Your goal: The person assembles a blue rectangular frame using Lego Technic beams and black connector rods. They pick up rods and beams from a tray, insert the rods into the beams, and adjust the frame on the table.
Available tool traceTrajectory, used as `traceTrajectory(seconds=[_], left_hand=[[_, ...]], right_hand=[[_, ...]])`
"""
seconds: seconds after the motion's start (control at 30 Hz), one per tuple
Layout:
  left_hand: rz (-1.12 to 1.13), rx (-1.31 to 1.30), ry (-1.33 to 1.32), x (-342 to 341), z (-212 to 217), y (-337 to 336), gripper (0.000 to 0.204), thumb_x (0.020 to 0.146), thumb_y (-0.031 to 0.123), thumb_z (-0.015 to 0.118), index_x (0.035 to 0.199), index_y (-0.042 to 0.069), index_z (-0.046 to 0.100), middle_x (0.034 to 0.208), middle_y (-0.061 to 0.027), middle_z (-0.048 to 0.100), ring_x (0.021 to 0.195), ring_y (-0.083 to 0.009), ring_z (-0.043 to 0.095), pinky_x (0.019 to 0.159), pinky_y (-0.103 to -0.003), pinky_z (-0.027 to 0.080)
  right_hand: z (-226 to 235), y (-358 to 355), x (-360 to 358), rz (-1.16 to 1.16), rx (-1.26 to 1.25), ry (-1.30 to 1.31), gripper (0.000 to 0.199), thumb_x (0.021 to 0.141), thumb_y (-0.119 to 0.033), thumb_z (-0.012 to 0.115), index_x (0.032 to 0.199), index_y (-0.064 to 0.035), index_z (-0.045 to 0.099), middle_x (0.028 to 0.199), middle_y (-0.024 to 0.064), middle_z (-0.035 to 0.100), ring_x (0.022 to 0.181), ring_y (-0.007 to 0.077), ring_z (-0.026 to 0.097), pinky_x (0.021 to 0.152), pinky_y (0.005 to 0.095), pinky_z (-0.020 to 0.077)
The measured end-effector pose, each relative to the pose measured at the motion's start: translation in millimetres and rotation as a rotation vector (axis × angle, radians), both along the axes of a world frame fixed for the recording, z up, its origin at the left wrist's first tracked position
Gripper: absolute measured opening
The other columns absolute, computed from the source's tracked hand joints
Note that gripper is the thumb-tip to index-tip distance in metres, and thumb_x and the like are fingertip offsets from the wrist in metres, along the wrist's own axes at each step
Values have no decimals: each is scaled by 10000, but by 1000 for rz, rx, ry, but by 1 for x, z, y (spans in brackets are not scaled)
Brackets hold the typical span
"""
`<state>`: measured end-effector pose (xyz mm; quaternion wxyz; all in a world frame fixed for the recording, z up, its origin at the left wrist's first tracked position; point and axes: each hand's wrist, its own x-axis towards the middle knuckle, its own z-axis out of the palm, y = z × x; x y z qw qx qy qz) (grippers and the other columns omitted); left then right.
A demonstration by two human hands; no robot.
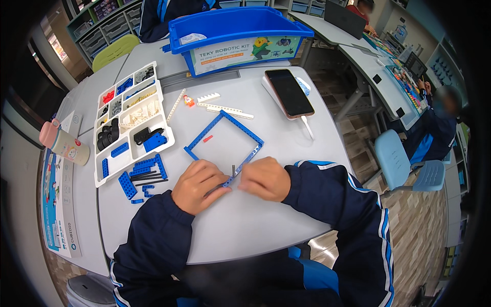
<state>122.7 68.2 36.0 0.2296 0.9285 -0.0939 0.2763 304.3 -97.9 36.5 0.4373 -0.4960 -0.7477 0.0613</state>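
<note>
On the light grey table in front of me lies a frame of blue studded building beams (243, 125), joined at the corners. My left hand (201, 185) is closed round the near end of the beam that runs along the frame's right side. Curled against that same beam is my right hand (266, 179); its fingertips are hidden, so what they pinch cannot be made out. Between the two hands a short dark grey axle (233, 170) stands up at the beam. A small red piece (207, 138) lies inside the frame.
A white sorting tray (153, 97) of parts stands left, with loose blue pieces (128, 185) beside it. White beams (225, 110) and a minifigure (189, 101) lie beyond the frame. Farther out are a blue bin (240, 28), a phone (290, 93) and a bottle (70, 147).
</note>
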Motion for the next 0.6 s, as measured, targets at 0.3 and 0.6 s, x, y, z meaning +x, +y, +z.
traceTrajectory(seconds=[0.3, 0.6], left_hand=[[8, -13, -6, 0, -2, -1, 254, 751, 121, 852, 941, 26, 714, 930, -72, 665, 923, -287, 624, 825, -388, 510], [8, -3, -13, 0, -2, -1, 261, 747, 116, 853, 944, 23, 710, 934, -76, 664, 929, -291, 623, 826, -390, 509]], right_hand=[[-15, -1, -23, 112, -105, -364, 298, 956, -344, 675, 843, -81, 593, 723, 75, 617, 617, 266, 641, 598, 375, 537], [-11, 0, -22, 134, -67, -323, 269, 937, -286, 723, 834, -77, 588, 678, 66, 566, 586, 267, 595, 560, 368, 499]])
